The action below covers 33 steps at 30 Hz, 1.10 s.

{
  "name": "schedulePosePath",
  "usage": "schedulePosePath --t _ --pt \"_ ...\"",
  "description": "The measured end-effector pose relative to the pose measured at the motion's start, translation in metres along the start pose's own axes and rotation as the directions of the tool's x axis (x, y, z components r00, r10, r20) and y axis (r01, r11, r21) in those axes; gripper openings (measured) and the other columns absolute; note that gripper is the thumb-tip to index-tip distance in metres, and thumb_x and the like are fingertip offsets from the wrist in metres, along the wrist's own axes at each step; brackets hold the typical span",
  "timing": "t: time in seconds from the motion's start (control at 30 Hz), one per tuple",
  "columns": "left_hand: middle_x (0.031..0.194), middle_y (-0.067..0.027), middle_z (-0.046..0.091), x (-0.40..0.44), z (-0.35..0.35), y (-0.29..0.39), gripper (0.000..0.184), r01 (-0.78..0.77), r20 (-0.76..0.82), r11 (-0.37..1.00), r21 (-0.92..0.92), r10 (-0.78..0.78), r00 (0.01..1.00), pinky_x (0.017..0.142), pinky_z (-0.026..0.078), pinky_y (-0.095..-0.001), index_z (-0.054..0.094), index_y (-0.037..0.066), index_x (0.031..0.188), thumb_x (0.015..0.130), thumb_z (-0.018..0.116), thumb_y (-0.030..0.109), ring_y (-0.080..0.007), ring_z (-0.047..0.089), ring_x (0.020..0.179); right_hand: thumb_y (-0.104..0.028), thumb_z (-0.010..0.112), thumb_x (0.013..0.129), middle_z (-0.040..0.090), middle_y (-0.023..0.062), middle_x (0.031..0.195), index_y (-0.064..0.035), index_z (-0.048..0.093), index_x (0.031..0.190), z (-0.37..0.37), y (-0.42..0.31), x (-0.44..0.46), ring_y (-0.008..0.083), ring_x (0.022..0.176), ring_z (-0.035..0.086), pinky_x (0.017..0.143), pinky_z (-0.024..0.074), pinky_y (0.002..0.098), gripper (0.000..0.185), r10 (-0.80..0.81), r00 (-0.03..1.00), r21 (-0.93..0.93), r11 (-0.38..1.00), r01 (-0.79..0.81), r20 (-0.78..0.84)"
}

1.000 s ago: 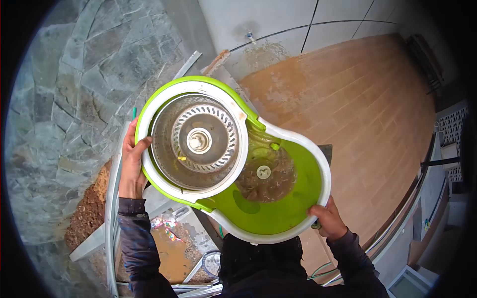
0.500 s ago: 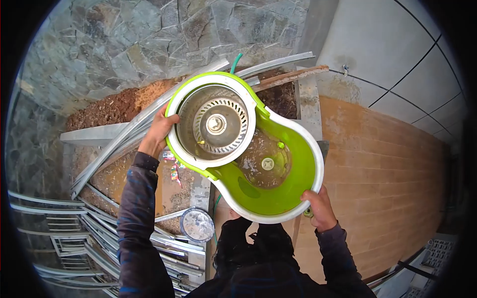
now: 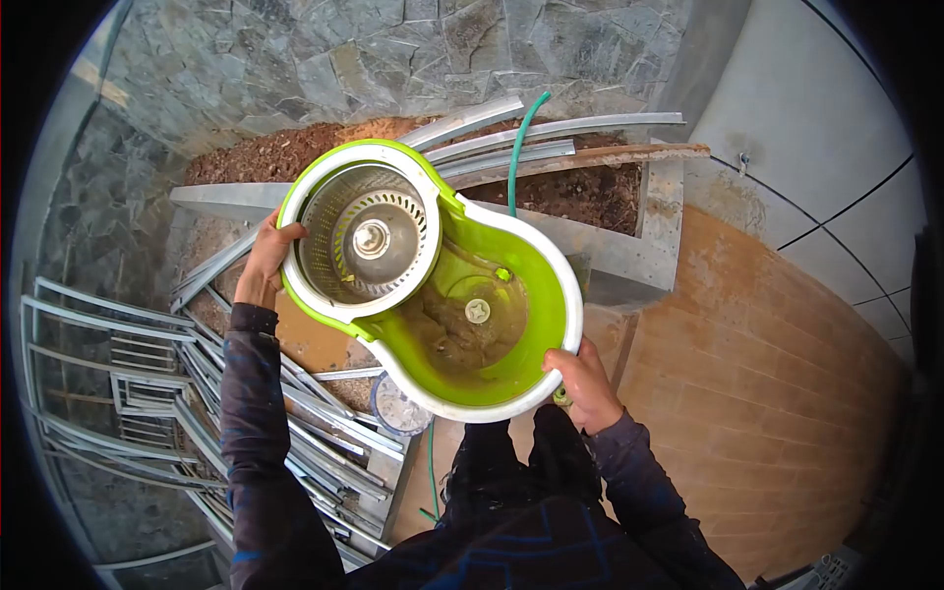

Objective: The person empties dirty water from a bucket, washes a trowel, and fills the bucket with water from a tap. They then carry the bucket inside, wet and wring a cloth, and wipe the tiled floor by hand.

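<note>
I hold the green-and-white bucket (image 3: 572, 305) out in front of my body, above my legs, with both sets of fingers gripping its rim. My left arm reaches forward, elbow only slightly bent, and my left hand (image 3: 262, 261) clasps the outer side by the metal basket (image 3: 398, 258) — thumb laid over the edge, the other fingers partly hidden behind the wall. My right arm is angled inward, and my right hand (image 3: 587, 385) pinches the lower right rim, thumb on top, fingers curled underneath beside a small green piece (image 3: 561, 396). Brown murk lies in the bottom of the bucket's open end. Beyond it, a green hose (image 3: 518, 147) rises near metal rails (image 3: 590, 128) over dark soil (image 3: 585, 197); tiled floor (image 3: 747, 393) spreads to my right.
</note>
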<state>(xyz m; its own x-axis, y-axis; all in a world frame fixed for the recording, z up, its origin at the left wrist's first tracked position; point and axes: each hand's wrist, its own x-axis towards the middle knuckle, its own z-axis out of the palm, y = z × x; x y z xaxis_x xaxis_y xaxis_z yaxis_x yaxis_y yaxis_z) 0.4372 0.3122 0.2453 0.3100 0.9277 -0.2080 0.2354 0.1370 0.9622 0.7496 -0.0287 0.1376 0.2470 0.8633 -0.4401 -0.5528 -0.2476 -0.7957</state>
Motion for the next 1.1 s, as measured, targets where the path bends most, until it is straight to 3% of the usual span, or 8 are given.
schedulePosePath --t 0.23,0.3,0.57,0.73,0.83,1.0,1.07,1.1 --pt "0.109 -0.0084 0.067 -0.042 0.059 -0.103 0.062 0.05 0.039 0.965 -0.256 -0.042 0.998 0.075 0.058 -0.0307 0.054 0.003 0.132 0.071 0.054 -0.012 -0.0186 0.067 0.088 -0.005 0.058 0.076 0.067 0.0049 0.099 0.0003 0.059 0.118 -0.065 -0.021 -0.046 0.0144 0.088 0.063 0.078 0.0504 0.0285 0.043 -0.036 0.993 -0.134 0.991 0.021 -0.114" --pt "0.107 -0.009 0.067 -0.063 0.061 -0.11 0.059 0.06 -0.004 0.949 -0.31 -0.064 0.998 0.076 0.058 -0.0315 0.056 0.002 0.128 0.07 0.054 -0.011 -0.0198 0.067 0.087 -0.001 0.058 0.078 0.065 0.0075 0.108 0.0027 0.051 0.131 -0.063 -0.032 -0.058 0.0144 0.093 0.063 0.083 0.0504 0.0297 0.053 0.013 0.998 -0.138 0.99 -0.022 -0.066" --pt "0.1 -0.0077 0.068 -0.061 -0.052 -0.058 0.052 -0.034 -0.161 0.971 -0.236 -0.004 0.987 0.072 0.059 -0.03 0.057 0.001 0.123 0.073 0.051 -0.011 -0.0182 0.068 0.08 -0.001 0.059 0.08 0.065 0.0102 0.109 0.0039 0.049 0.132 0.022 -0.007 0.005 0.0145 0.092 0.063 0.08 0.0511 0.0285 0.053 0.011 0.996 -0.14 0.99 0.002 0.086" --pt "0.105 -0.008 0.067 -0.072 -0.105 -0.096 0.057 -0.054 -0.242 0.946 -0.321 -0.027 0.97 0.077 0.058 -0.0312 0.056 0.003 0.127 0.073 0.051 -0.013 -0.0182 0.067 0.084 -0.001 0.058 0.081 0.065 0.0073 0.107 0.0033 0.051 0.129 0.069 -0.005 0.034 0.0131 0.091 0.062 0.08 0.0502 0.0284 0.048 -0.031 0.996 -0.151 0.988 0.044 0.089" --pt "0.109 -0.0088 0.067 -0.106 -0.121 -0.14 0.063 0.001 -0.243 0.866 -0.5 -0.142 0.96 0.082 0.058 -0.0345 0.053 0.004 0.131 0.07 0.049 -0.014 -0.0203 0.067 0.088 0.0 0.058 0.081 0.066 0.0076 0.107 0.0032 0.053 0.127 0.083 0.014 0.052 0.0129 0.092 0.063 0.081 0.0501 0.0282 0.046 0.027 0.996 -0.224 0.975 -0.008 0.082" --pt "0.107 -0.0069 0.066 -0.186 -0.133 -0.241 0.069 -0.016 -0.426 0.725 -0.689 -0.386 0.818 0.071 0.055 -0.032 0.052 0.006 0.133 0.068 0.049 -0.016 -0.0195 0.063 0.08 -0.002 0.065 0.083 0.068 0.0047 0.095 -0.0009 0.058 0.111 0.114 0.041 0.098 0.0104 0.078 0.065 0.069 0.0527 0.0257 0.029 0.124 0.991 -0.494 0.865 -0.086 0.046" --pt "0.105 -0.0063 0.065 -0.229 -0.142 -0.281 0.066 -0.069 -0.483 0.667 -0.742 -0.46 0.745 0.069 0.054 -0.0299 0.054 0.006 0.13 0.068 0.048 -0.016 -0.0189 0.062 0.078 -0.009 0.073 0.085 0.068 0.0026 0.088 -0.0045 0.058 0.102 0.131 0.059 0.121 0.009 0.068 0.065 0.059 0.0542 0.0256 0.023 0.202 0.975 -0.679 0.704 -0.21 -0.092" --pt "0.104 -0.0062 0.065 -0.249 -0.148 -0.303 0.064 -0.091 -0.493 0.644 -0.759 -0.478 0.727 0.069 0.054 -0.0293 0.054 0.006 0.128 0.068 0.048 -0.017 -0.0188 0.063 0.079 -0.009 0.073 0.085 0.068 0.0026 0.088 -0.0045 0.058 0.102 0.142 0.072 0.137 0.009 0.068 0.065 0.059 0.0542 0.0256 0.023 0.216 0.973 -0.703 0.679 -0.211 -0.083"
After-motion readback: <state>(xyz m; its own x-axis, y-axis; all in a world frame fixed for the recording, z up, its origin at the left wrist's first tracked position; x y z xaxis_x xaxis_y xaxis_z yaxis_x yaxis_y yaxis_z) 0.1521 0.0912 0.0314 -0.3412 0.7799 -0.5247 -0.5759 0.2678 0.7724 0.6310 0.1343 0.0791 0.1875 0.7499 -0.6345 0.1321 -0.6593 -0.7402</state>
